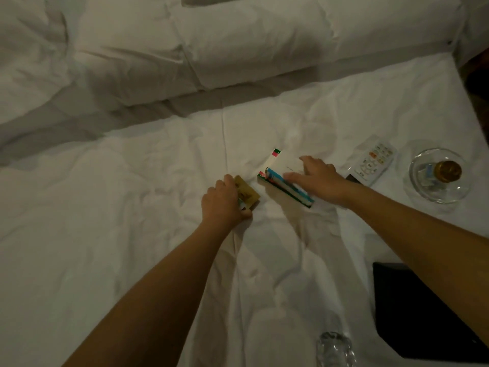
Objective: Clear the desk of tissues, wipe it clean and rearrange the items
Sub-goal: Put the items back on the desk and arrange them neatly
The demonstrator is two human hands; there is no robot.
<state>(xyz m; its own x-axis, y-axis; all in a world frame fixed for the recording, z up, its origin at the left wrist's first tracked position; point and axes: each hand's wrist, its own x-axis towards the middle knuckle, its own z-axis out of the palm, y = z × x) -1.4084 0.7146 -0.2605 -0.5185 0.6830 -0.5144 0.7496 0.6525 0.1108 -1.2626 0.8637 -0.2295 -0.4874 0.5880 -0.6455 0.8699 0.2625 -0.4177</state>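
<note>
I am looking down at a white bed sheet (pixel 132 207), not a desk. My left hand (pixel 225 200) is closed around a small gold box (pixel 247 193) lying on the sheet. My right hand (pixel 317 178) rests flat on a stack of white leaflets and thin booklets (pixel 284 168) with green, red and blue edges, fingers spread over the top sheet. No tissues show in this view.
A white remote control (pixel 374 160) lies right of the stack. Beyond it, a glass ashtray (pixel 439 176) holds a small amber bottle. A black flat object (pixel 423 311) sits at the lower right, a clear glass (pixel 334 349) at the bottom edge. White pillows (pixel 264 43) lie behind.
</note>
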